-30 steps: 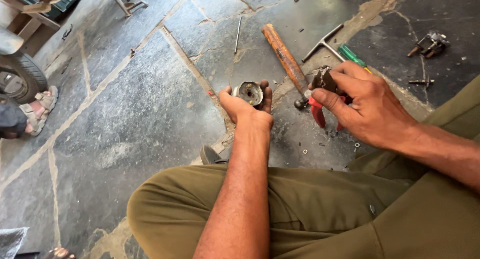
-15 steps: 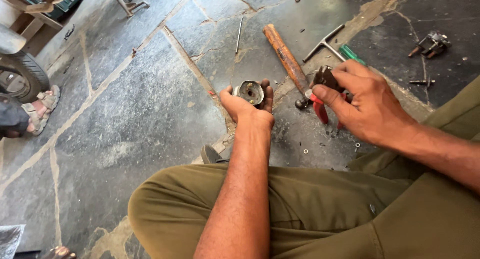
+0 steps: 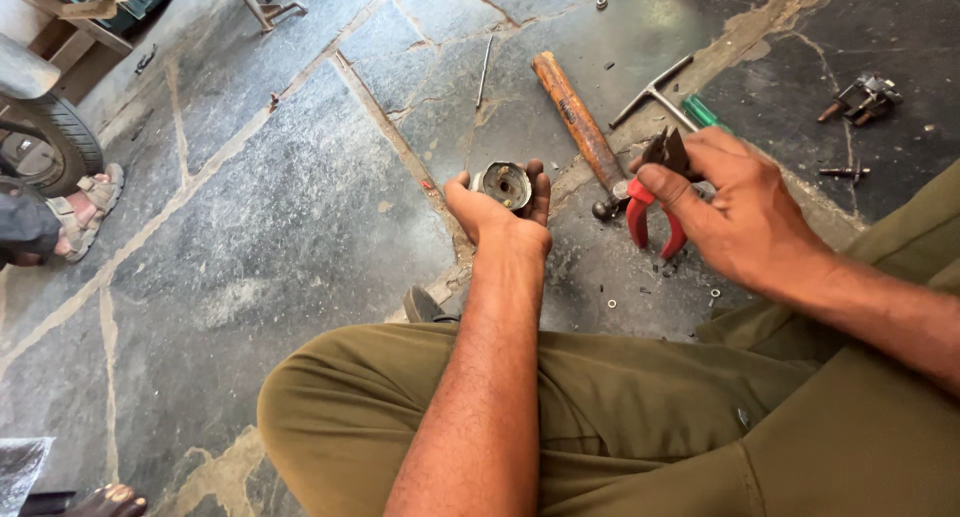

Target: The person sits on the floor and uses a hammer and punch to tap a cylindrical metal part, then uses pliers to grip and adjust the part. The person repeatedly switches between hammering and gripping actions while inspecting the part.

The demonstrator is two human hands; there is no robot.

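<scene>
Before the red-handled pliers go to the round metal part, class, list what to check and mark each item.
1. Left hand grips the round, cup-shaped metal part: ok.
2. Part's open side faces up: ok.
3. Right hand holds the red-handled pliers: ok.
4. Pliers' tip open or shut: cannot tell.
5. Wooden-handled hammer lies between the hands, close under the pliers: not ok.
6. Small washers loose on the stone floor: not ok.

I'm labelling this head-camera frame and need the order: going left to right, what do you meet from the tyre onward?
Tyre → sandalled foot → left hand holding round metal cup → hammer → red-handled pliers in right hand → small metal parts.
</scene>
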